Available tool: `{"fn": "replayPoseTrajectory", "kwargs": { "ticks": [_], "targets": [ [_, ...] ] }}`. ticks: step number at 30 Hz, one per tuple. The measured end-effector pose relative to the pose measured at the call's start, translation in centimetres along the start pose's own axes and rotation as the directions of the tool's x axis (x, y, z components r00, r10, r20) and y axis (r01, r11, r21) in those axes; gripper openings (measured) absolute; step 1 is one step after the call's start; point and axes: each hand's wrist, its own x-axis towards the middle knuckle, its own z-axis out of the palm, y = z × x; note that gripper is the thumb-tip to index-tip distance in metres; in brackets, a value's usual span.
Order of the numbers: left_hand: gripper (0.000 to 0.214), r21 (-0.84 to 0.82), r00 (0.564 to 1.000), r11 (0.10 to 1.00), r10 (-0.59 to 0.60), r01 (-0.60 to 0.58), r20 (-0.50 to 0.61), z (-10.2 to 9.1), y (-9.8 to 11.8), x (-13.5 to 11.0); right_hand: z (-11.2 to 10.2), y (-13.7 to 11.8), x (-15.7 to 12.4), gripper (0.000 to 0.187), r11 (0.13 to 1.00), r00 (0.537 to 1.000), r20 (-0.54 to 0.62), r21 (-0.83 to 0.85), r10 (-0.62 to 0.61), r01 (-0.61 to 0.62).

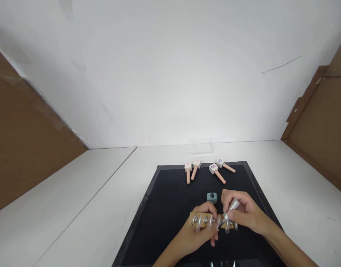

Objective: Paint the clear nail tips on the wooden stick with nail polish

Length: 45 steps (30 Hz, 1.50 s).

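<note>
My left hand [199, 231] grips a yellowish strip [198, 219] along which several clear nail-shaped tips [209, 221] stand on round metal-looking mounts. My right hand [244, 212] pinches a nail polish brush by its silver cap [232, 207], tilted down to the left. Its lower end reaches one of the tips near the strip's middle, close to my left fingers; whether it touches cannot be made out. Just beyond my hands stands a small teal bottle [212, 198] with a dark round opening on top.
Four-sided white bottles with pinkish caps lie on the black mat [164, 207]: a left pair [188, 167] and a right pair with purple labels [214, 168]. A clear plastic piece [199, 147] lies behind the mat. White wall and brown cardboard panels [320, 122] enclose the white table [109, 200].
</note>
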Motion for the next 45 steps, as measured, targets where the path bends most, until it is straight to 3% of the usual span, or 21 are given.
{"fn": "replayPoseTrajectory", "kwargs": {
  "ticks": [35, 45],
  "targets": [
    [0.043, 0.009, 1.0, 1.0, -0.006, 0.006, -0.001, 0.04, -0.04, -0.04, -0.2, 0.28, 0.1, 0.035, 0.997, 0.999, -0.052, -0.083, -0.014, 0.009],
    [0.043, 0.034, 1.0, 0.999, 0.01, -0.01, 0.004, -0.04, -0.22, -0.08, -0.36, 0.85, 0.04, 0.033, 0.999, 0.996, -0.091, -0.035, 0.003, -0.006]
  ]
}}
